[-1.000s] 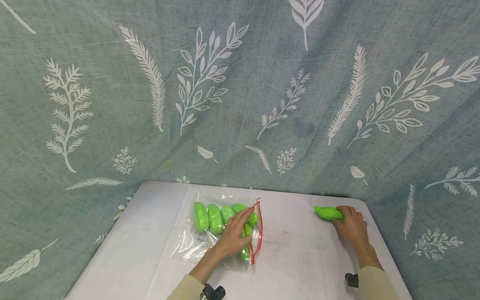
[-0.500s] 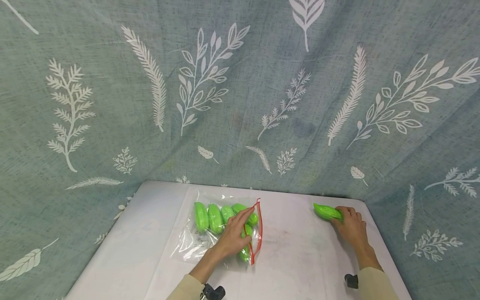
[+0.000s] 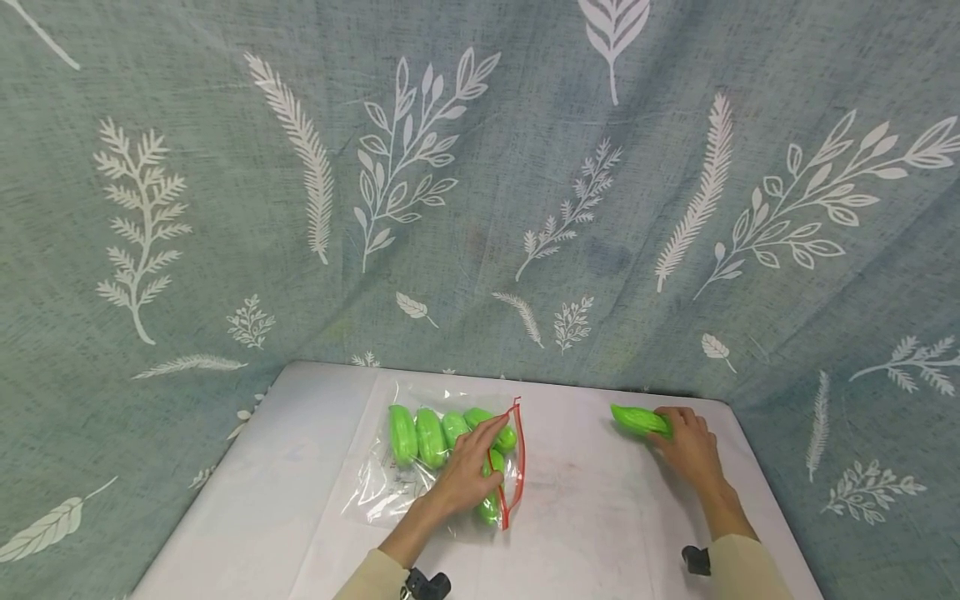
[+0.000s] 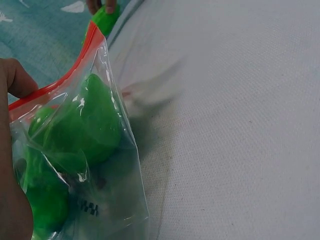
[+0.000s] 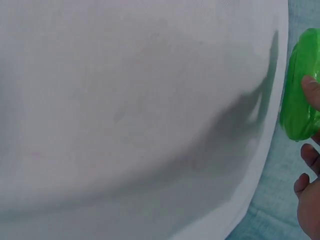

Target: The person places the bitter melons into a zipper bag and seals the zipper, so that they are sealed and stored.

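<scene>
In the head view, a clear zip bag (image 3: 375,496) with a red zip edge (image 3: 522,467) lies on the table's left half, several green ridged gourds (image 3: 402,437) inside it. My left hand (image 3: 468,471) holds the bag at its mouth; the left wrist view shows the thumb (image 4: 22,82) against the red edge, lifted so the mouth gapes. Over at the right, my right hand (image 3: 692,446) grips one end of another green ridged gourd (image 3: 639,419), its tapered tip pointing left. The thumb (image 5: 312,90) presses on this gourd in the right wrist view.
The white-covered table (image 3: 585,533) ends against a blue-green leaf-print cloth (image 3: 465,250) behind and at both sides. A dark camera (image 3: 427,585) is strapped at the left wrist.
My right hand has moved left with the gourd, which first tilted a little and now sits closer to the bag. The left hand and the bag have stayed put.
</scene>
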A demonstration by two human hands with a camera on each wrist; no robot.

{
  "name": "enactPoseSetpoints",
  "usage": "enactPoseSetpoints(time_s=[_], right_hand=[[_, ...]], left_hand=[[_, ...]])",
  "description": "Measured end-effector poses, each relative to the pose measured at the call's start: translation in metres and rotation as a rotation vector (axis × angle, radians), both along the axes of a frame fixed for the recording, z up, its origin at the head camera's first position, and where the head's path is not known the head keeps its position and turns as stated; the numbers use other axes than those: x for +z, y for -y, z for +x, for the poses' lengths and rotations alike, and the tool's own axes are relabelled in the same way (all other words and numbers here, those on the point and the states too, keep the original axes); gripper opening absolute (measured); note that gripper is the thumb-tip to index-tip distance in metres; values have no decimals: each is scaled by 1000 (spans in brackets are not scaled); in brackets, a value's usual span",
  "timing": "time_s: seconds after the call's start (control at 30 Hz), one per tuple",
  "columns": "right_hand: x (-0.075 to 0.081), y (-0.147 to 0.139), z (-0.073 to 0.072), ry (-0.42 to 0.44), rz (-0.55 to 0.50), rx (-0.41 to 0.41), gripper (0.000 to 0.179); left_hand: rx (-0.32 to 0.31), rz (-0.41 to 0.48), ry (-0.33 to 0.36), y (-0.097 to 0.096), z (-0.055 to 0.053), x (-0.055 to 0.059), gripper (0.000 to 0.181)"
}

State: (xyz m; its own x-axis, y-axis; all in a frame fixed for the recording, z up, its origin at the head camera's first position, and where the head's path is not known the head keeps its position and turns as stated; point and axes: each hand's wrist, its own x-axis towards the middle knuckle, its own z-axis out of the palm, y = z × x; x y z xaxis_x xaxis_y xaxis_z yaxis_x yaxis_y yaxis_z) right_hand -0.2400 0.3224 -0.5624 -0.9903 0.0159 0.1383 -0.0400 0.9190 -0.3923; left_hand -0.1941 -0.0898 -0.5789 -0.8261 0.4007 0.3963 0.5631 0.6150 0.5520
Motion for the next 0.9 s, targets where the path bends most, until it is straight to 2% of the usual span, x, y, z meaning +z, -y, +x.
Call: enactPoseSetpoints(time_s=[0.2,0.6,0.9], right_hand=[[8,14,-1,-15,18,57,51],[4,40,2,-80,24,174,46],[7,60,7,-94,8,237,44]], left_hand=[[-1,3,-10,0,0,0,92],[3,6,-25,-1,0,0,92],[5,3,22,0,-1,0,92]])
